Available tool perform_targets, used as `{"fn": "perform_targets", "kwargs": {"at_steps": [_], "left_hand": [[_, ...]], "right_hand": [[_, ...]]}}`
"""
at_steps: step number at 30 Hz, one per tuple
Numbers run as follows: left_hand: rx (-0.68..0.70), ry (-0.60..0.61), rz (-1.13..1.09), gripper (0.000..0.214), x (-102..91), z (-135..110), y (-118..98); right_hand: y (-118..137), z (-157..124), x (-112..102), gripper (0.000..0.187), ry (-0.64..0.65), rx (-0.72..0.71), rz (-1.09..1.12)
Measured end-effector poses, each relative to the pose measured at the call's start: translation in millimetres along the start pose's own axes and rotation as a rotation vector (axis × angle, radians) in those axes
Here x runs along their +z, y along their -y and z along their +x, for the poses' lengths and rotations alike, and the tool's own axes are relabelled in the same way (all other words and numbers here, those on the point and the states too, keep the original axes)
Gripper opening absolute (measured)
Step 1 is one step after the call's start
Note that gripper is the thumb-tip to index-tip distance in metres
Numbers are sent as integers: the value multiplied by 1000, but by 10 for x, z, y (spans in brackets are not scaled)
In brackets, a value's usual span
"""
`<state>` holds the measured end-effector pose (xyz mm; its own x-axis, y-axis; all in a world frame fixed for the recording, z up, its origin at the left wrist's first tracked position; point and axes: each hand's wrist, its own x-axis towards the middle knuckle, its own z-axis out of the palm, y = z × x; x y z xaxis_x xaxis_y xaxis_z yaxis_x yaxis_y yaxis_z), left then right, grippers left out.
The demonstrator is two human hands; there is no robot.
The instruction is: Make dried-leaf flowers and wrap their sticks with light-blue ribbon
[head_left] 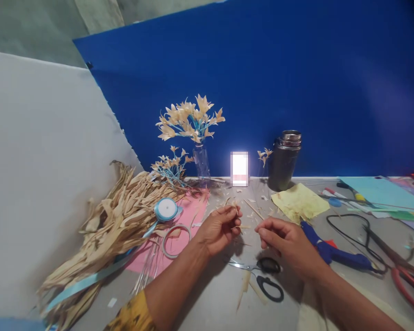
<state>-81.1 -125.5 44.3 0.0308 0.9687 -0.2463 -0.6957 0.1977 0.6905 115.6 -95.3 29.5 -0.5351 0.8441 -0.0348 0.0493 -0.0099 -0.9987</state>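
My left hand (224, 227) is closed in a pinch around a small pale piece of dried husk (235, 206), partly hidden by the fingers. Just to its right, my right hand (284, 239) has its thumb and fingertips together; whatever they hold, if anything, is too small to make out. A thin pale strip (253, 209) shows beyond the right fingertips. Below and between the hands lie black-handled scissors (248, 266), over narrow husk offcuts (244, 282). Small scraps are scattered around both hands.
At left, a heap of dried husks (113, 230) borders pink paper (145, 257), a tape roll (176, 241) and a blue ribbon reel (166, 209). Husk flowers (189, 117) stand in a clear bottle (202, 163). A dark flask (285, 161), blue glue gun (338, 253) and red-handled shears (403, 276) are right.
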Motion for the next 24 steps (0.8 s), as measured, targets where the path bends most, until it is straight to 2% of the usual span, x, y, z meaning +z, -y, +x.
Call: {"fn": "perform_targets", "kwargs": {"at_steps": [7,16,24], "left_hand": [[-18,15,-82,18,-72,-35,109],[-46,49,-87,21,22,-72,204],[-49,59,-95,20,15,-84,247]], "right_hand": [[14,-83,140,40,70,75,-13],[10,-91,136,35,89,38,-52],[26,-94,153,35,69,45,-51]]}}
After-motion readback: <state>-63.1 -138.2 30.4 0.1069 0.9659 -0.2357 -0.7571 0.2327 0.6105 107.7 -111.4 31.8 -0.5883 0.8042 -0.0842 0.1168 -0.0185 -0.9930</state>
